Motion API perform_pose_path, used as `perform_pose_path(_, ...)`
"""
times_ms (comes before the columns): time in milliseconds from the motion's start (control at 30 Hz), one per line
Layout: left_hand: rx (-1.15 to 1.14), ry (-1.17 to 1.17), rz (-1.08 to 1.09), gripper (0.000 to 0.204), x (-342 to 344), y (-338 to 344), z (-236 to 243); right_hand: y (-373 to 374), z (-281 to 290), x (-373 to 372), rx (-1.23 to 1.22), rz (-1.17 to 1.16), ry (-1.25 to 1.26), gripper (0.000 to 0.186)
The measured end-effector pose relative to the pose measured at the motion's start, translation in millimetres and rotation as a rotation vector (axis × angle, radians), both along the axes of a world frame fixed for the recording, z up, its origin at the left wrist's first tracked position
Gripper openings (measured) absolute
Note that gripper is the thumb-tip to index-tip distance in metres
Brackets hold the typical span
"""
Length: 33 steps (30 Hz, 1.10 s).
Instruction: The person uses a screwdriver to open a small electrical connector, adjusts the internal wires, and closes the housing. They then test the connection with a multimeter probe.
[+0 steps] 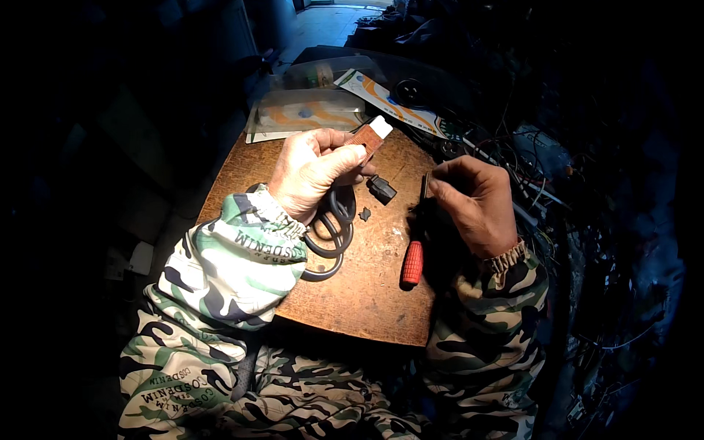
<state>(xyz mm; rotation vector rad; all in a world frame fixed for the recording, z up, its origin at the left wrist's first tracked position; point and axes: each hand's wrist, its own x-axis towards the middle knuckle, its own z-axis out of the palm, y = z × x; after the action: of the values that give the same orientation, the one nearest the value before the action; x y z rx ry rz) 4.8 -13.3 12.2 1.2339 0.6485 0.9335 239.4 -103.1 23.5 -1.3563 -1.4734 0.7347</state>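
Note:
My left hand is closed on a small reddish-brown rectangular piece with a white end, thumb on top. Below that hand, loops of thick black cable lie on the wooden tabletop. My right hand is closed in a pinch by the table's right edge, with a thin dark rod at its fingertips. Under it lies a red-handled tool, likely a screwdriver; whether the rod is its shaft I cannot tell. Between my hands rest a black plug-like housing and a tiny black part.
Clear plastic packages and a white-and-orange card lie at the table's far end. A black round part is on the card. Tangled wires crowd the dark area on the right. Pale floor shows far off.

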Motion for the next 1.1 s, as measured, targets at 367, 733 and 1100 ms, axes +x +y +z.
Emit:
perform_pose_path(367,0.016,0.173,-0.061,0.045,1,0,-3,-9,3,-22,-0.147,0.063,-0.718,0.012)
perform_pose_path(733,0.014,0.129,-0.11,0.04,1,2,-5,-7,4,-37,-0.213,-0.02,-0.939,0.011)
perform_pose_path(1100,-0.044,0.097,-0.165,0.042,5,-2,-4,-2,1,-39,-0.192,-0.012,-0.989,0.02)
